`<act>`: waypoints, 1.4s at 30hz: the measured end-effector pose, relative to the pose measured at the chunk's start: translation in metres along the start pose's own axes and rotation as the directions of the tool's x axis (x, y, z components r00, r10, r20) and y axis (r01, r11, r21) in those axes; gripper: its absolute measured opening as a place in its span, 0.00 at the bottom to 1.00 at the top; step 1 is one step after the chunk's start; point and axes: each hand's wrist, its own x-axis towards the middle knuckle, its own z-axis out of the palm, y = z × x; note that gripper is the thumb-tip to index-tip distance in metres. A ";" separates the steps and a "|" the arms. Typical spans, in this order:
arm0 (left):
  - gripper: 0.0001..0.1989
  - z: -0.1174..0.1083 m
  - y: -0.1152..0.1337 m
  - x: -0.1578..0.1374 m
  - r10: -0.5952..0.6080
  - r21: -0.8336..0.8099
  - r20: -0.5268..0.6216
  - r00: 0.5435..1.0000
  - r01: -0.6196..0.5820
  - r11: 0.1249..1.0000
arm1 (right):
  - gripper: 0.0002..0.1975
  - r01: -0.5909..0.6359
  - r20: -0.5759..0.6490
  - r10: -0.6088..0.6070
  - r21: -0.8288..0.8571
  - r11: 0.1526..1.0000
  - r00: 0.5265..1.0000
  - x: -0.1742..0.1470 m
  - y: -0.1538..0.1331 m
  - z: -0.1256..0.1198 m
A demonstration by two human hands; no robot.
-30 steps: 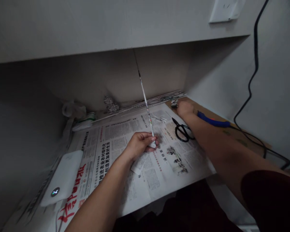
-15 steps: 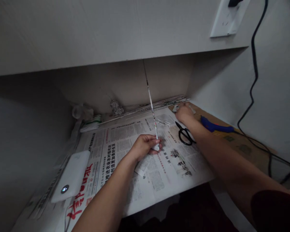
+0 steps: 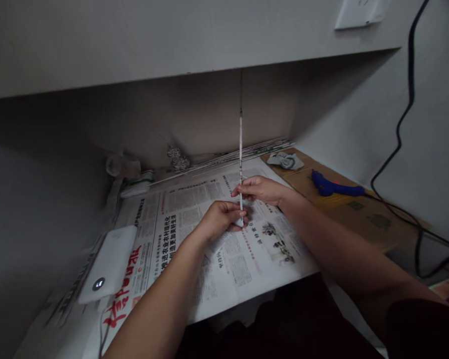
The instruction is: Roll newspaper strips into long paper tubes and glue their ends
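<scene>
A thin rolled-paper stick (image 3: 241, 142), printed and white, stands almost upright before me and narrows to a dark, thin upper part. My left hand (image 3: 224, 218) pinches its lower end, where a small whitish piece shows at the fingers. Just above, my right hand (image 3: 260, 190) has its fingertips closed around the stick. Both hands are over a newspaper sheet (image 3: 239, 279) spread on the table. The black scissors are hidden behind my right hand and forearm.
A crumpled cloth or paper (image 3: 285, 160) and a blue glue gun (image 3: 335, 185) lie on cardboard (image 3: 374, 214) at right. Long paper sticks (image 3: 224, 160) lie along the back. A white power bank (image 3: 110, 264) is at left. A shelf panel (image 3: 172, 45) overhangs the back.
My right hand has come back from the crumpled piece at the back right to the stick, gripping it above my left hand. The stick now stands straighter. The view has shifted slightly.
</scene>
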 end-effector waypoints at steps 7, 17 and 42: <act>0.16 -0.004 -0.008 0.003 0.024 -0.004 0.012 1.000 -0.023 1.000 | 0.18 0.034 0.046 -0.034 -0.009 0.999 0.998 -0.006 -0.009 0.003; 0.18 -0.003 -0.005 0.001 0.021 0.022 0.041 0.999 -0.022 1.000 | 0.17 0.039 0.046 -0.039 -0.013 0.999 0.998 -0.007 -0.011 0.004; 0.17 -0.004 -0.006 0.000 0.007 0.024 0.047 0.999 -0.008 1.000 | 0.13 0.038 -0.065 -0.038 -0.004 0.999 0.997 -0.004 -0.008 0.002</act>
